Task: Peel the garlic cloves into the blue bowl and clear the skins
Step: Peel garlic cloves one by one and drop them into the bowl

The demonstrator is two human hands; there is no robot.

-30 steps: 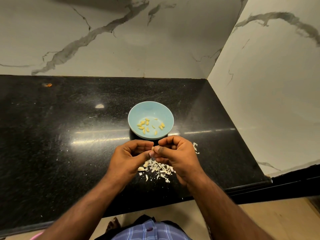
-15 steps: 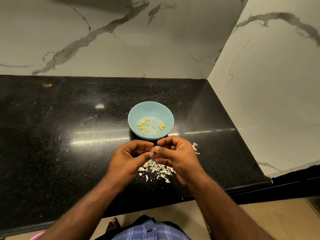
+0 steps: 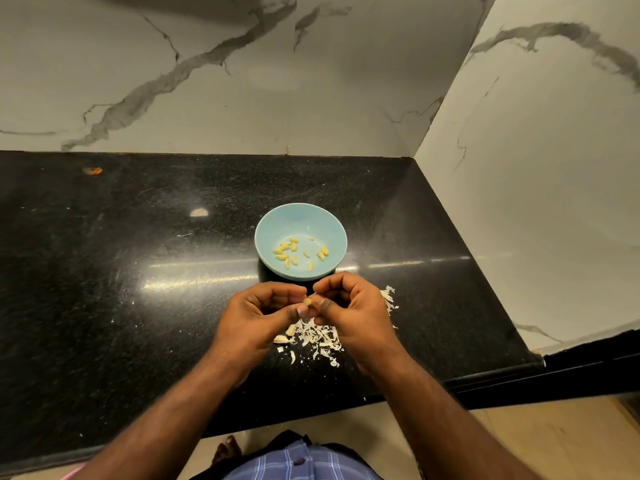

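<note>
A small yellowish garlic clove (image 3: 307, 301) sits pinched between the fingertips of both hands, held above the table just at 6 o'clock of the blue bowl (image 3: 300, 216). The left hand (image 3: 254, 315) has its thumb and curled fingers closed on the clove from the 9 o'clock side; the right hand (image 3: 353, 306) pinches it from 3 o'clock, fingers curled in tight. Whether any skin still clings to the clove is too small to tell.

The bowl holds about a dozen peeled cloves (image 3: 294, 252) scattered over its floor. Directly beneath the hands lies a pile of white skins (image 3: 317, 337), with two pale pieces that look like unpeeled cloves (image 3: 286, 334) at its 9 o'clock edge. A second, smaller scatter of skins (image 3: 388, 297) lies at 3 o'clock of the right hand.

The step in hand looks like peeling: the task seems well along, though not finished. The next move probably calls for stripping off any last skin, then a short reach toward 12 o'clock to drop the clove in the bowl. The skins on the black table (image 3: 138, 271) are not yet cleared.
</note>
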